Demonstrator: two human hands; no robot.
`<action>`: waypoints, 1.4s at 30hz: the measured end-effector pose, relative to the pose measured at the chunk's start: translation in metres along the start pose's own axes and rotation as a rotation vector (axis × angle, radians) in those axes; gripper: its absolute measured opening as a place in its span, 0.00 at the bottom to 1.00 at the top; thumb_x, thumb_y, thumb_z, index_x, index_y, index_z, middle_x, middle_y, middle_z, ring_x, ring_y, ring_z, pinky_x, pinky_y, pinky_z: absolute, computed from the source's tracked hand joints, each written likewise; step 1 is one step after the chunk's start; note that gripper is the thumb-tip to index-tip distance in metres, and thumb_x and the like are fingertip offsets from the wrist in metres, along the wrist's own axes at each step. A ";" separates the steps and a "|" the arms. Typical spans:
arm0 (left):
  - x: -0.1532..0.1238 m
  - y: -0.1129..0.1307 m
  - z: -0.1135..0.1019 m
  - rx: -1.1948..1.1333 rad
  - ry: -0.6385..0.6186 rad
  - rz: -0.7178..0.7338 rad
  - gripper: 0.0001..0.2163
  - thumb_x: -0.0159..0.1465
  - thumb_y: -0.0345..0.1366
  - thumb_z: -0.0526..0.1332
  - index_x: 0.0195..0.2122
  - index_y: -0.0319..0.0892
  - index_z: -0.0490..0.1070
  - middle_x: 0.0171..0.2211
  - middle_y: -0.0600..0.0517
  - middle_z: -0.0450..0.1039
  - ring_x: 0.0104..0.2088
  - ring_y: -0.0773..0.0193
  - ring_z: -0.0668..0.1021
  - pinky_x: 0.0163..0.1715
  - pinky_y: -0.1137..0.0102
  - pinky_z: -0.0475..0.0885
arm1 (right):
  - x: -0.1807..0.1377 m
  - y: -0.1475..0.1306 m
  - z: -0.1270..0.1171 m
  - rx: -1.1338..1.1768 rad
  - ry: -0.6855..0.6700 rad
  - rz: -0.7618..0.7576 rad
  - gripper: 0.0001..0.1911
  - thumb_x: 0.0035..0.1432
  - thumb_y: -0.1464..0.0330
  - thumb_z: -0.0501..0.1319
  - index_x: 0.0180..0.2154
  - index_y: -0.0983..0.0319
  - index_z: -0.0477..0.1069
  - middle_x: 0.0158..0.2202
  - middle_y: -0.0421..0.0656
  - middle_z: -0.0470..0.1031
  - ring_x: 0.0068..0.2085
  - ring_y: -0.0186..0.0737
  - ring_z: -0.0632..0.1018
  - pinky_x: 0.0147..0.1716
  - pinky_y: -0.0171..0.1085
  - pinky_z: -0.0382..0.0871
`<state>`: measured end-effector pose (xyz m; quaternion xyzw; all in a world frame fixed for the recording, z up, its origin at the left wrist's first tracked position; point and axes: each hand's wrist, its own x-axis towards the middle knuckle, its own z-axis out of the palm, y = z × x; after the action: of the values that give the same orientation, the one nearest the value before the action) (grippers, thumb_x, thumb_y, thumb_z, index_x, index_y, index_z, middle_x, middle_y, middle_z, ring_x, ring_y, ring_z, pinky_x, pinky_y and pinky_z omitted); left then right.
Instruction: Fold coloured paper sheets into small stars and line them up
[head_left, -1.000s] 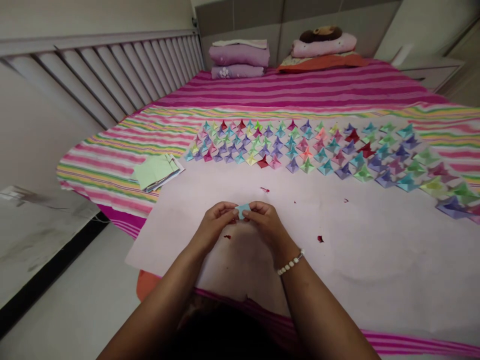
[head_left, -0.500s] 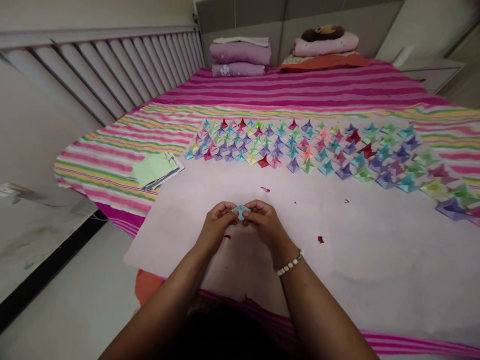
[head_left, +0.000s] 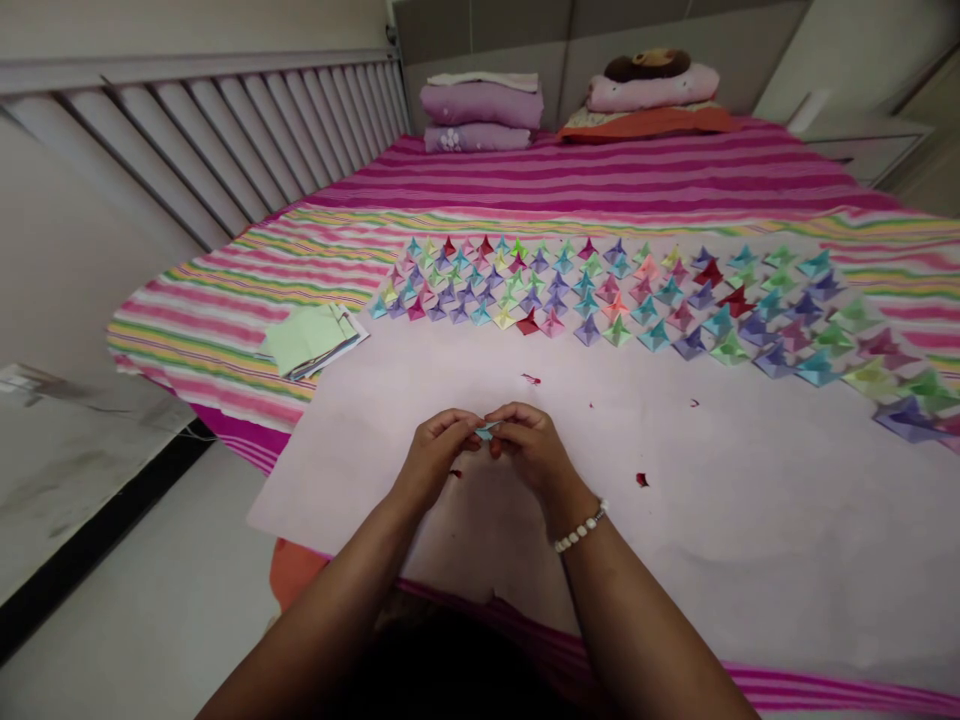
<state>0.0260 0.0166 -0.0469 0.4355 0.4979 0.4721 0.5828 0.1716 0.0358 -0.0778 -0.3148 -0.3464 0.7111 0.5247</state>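
Note:
A small light-blue folded paper (head_left: 486, 431) is pinched between my two hands, above the pale sheet (head_left: 360, 430). My left hand (head_left: 441, 446) is closed on its left side, thumb on top. From the right, my right hand (head_left: 527, 440) grips the other side; a beaded bracelet (head_left: 581, 528) circles that wrist. Most of the paper is covered by my fingers. Beyond my hands stand rows of folded paper pieces (head_left: 588, 329) in many colours, each with pointed corners.
A stack of paper squares (head_left: 307, 342), light green on top, lies at the left. Red paper scraps (head_left: 642, 480) dot the sheet. Striped bedding (head_left: 225, 290) surrounds it, with a slatted rail (head_left: 225, 140) on the left. Folded purple bedding (head_left: 481, 104) rests at the headboard.
The blue paper showed a wide diamond face before; now it is tilted or folded narrower, and less of it shows. My fingertips have shifted slightly around it.

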 end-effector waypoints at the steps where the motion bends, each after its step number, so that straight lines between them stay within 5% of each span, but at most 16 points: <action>1: 0.000 0.001 0.000 0.033 0.007 0.004 0.07 0.56 0.39 0.65 0.28 0.40 0.76 0.26 0.52 0.74 0.29 0.67 0.74 0.34 0.70 0.69 | 0.000 0.000 0.000 0.001 -0.002 0.006 0.04 0.42 0.74 0.65 0.26 0.62 0.75 0.17 0.37 0.73 0.19 0.32 0.72 0.22 0.34 0.66; 11: -0.003 0.006 0.001 0.131 0.015 0.046 0.10 0.51 0.39 0.69 0.31 0.41 0.72 0.20 0.56 0.70 0.20 0.70 0.71 0.21 0.75 0.64 | -0.002 -0.001 0.001 0.049 -0.042 0.033 0.14 0.45 0.67 0.69 0.36 0.62 0.75 0.22 0.39 0.76 0.23 0.34 0.75 0.27 0.36 0.70; 21: 0.001 0.000 -0.001 0.026 0.029 0.018 0.17 0.49 0.38 0.71 0.38 0.38 0.71 0.25 0.53 0.75 0.27 0.67 0.76 0.31 0.72 0.69 | -0.002 -0.001 0.002 -0.045 -0.019 -0.016 0.09 0.44 0.66 0.70 0.28 0.63 0.74 0.20 0.38 0.75 0.22 0.31 0.73 0.26 0.34 0.67; 29: 0.000 0.002 -0.004 0.137 0.079 -0.001 0.11 0.50 0.42 0.70 0.25 0.38 0.77 0.21 0.53 0.72 0.25 0.69 0.71 0.29 0.72 0.65 | -0.002 -0.002 0.002 -0.155 -0.072 -0.044 0.10 0.47 0.65 0.69 0.26 0.63 0.71 0.19 0.38 0.74 0.23 0.33 0.73 0.28 0.35 0.66; 42: 0.003 0.001 0.000 -0.173 0.086 -0.179 0.17 0.41 0.43 0.74 0.22 0.36 0.73 0.19 0.53 0.71 0.21 0.72 0.68 0.22 0.76 0.60 | -0.001 0.000 0.000 -0.051 -0.057 -0.007 0.09 0.48 0.64 0.67 0.24 0.63 0.71 0.17 0.38 0.73 0.21 0.32 0.72 0.26 0.34 0.65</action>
<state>0.0263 0.0195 -0.0459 0.3166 0.5167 0.4775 0.6362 0.1712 0.0351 -0.0779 -0.3066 -0.3801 0.7088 0.5090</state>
